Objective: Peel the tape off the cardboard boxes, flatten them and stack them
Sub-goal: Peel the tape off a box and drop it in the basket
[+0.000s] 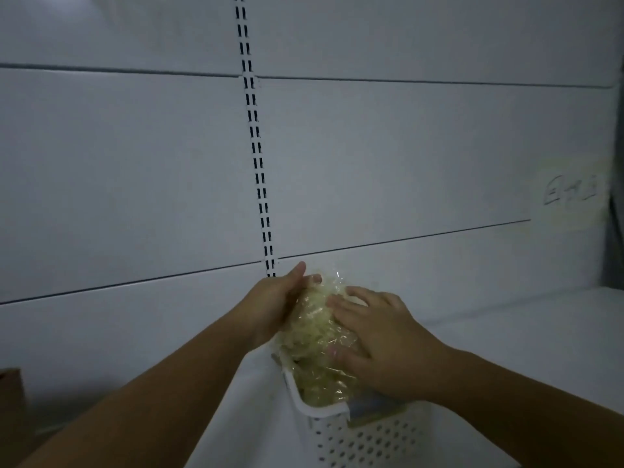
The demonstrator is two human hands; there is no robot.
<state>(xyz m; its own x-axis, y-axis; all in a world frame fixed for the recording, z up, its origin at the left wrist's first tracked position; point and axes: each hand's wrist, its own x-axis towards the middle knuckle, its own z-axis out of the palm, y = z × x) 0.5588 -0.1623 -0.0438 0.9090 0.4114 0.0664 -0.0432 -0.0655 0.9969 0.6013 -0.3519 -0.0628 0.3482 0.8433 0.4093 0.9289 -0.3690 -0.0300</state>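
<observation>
In a white perforated plastic basket, low centre, cropped by the frame edge | crumpled glossy yellowish tape wad heaped above the rim | left hand cups its left side, thumb over, fingers hidden behind | right hand presses on top, fingers spread | cardboard corner far left, cropped | paper label, writing illegible | white shelf runs right.

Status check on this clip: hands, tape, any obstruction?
Hands: left hand cups tape wad; right hand presses it, fingers flat. Wad heaped above basket rim. Nothing blocking; cardboard at lower left.
</observation>
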